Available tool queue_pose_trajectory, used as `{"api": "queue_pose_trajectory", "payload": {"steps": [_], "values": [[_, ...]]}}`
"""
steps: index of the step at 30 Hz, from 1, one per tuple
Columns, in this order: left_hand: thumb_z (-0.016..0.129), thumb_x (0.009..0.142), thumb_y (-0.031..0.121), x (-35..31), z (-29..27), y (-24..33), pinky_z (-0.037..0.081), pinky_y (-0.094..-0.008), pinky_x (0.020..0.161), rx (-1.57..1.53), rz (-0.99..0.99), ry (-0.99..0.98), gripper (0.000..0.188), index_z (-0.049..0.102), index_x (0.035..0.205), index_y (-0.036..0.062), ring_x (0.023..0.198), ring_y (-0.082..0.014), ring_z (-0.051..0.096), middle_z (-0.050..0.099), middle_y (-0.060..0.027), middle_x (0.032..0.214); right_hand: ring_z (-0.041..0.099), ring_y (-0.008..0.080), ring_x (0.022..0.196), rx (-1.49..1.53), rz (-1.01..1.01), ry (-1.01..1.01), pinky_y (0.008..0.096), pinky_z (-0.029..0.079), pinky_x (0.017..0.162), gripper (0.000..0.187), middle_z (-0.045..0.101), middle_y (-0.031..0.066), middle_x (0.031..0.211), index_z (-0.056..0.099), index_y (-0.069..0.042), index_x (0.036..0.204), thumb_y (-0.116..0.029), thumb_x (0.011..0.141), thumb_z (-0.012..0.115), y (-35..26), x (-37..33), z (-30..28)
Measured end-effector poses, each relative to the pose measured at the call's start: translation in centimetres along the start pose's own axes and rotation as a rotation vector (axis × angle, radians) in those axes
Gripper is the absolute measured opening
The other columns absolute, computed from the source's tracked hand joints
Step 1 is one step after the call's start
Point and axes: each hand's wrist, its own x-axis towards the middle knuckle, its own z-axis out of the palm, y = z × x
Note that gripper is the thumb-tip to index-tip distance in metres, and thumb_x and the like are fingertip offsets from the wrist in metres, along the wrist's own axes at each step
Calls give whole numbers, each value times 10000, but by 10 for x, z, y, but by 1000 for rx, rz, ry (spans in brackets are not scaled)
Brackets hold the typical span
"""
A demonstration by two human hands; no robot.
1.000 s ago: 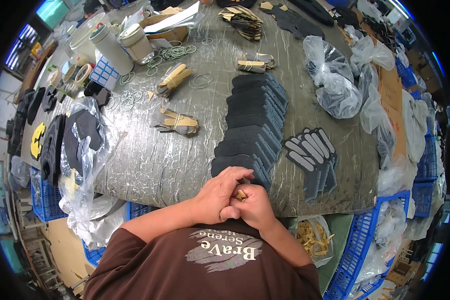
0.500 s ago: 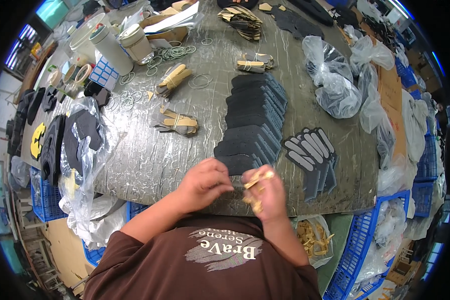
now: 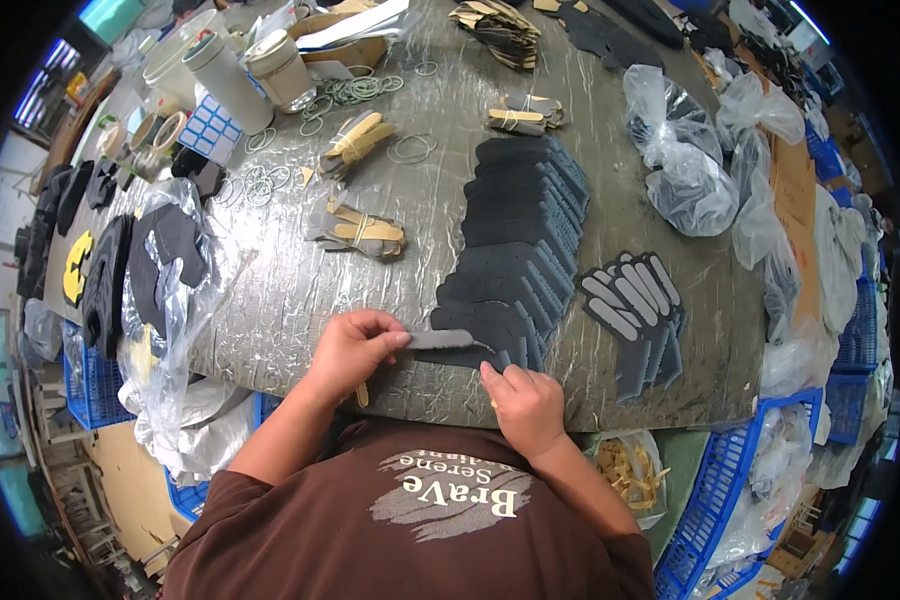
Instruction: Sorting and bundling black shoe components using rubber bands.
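My left hand is closed on the end of a grey strip, which reaches right across the nearest of the overlapping black flat pieces. A small tan strip pokes out below that hand. My right hand is closed, its thumb tip by the near edge of the black pieces. A bit of tan scrap shows at its left side; the rest of its grip is hidden. To its right lie fanned dark pieces with light grey rounded strips on them.
Banded bundles of tan and grey strips lie at left centre. Rubber bands, a white tumbler and a jar stand farther back. Clear plastic bags lie at right. A bag of tan scraps and blue crate sit below the table edge.
My left hand has moved left and now holds out a grey strip. My right hand has turned knuckles up; the crumpled tan scraps seen in it before are mostly out of sight.
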Motion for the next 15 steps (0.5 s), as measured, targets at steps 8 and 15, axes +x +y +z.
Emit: {"api": "queue_pose_trajectory", "payload": {"steps": [8,15], "values": [[697,800,116,5,20,2,460,-238,531,342,-39,-65,132,677,838,-10,573,-70,570,634,-29,656,539,181,539,19,-16,-7,323,421,486,229,487,32,694,656,-67,937,-85,712,615,1,0,1],[698,787,145,4,25,11,467,-266,542,435,-66,-25,156,684,826,-6,578,-86,577,638,-57,640,535,163,548,4,-67,44,311,432,505,149,639,28,992,659,-34,860,-80,723,623,1,2,2]]}}
